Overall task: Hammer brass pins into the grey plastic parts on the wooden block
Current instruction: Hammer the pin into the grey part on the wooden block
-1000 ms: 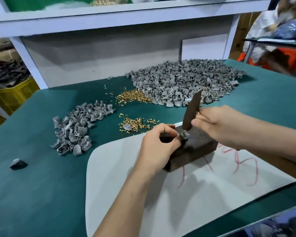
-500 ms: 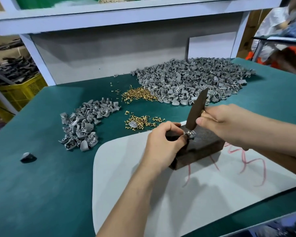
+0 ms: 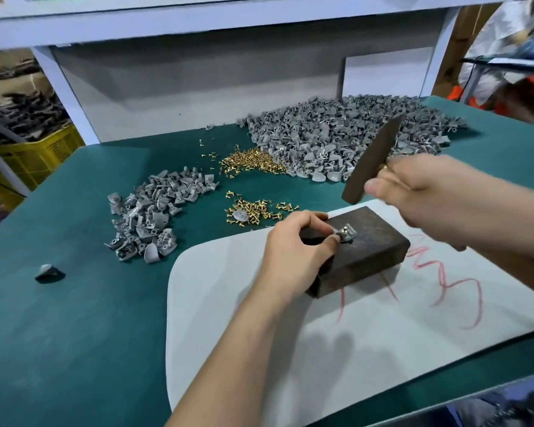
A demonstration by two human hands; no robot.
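Brass pin (image 3: 346, 226): stood upright in the grey plastic part (image 3: 346, 237), its head still proud, so apparently not yet driven home.
Grey plastic part: lay on top of the wooden block (image 3: 370, 254), which likely served as an anvil to take the blow.
Left grip (image 3: 293, 257): pinched the part's near edge between thumb and fingertips, seemingly to steady it, with the fingers kept beside the pin.
Right grip (image 3: 426, 192): clenched round a dark flat striker (image 3: 373, 161), raised above the block and motion-blurred.
Supplies: a large heap (image 3: 336, 140) of grey parts at the back of the bench (image 3: 74, 318), with loose pins (image 3: 250, 160) just beside it, probably within easy reach.
Smaller pile (image 3: 148, 217): sat apart on the left, perhaps finished pieces; this could not be confirmed.
Writing: a red scrawl (image 3: 447, 272) on the white sheet (image 3: 290, 349) under the block was illegible; no brand or label showed.
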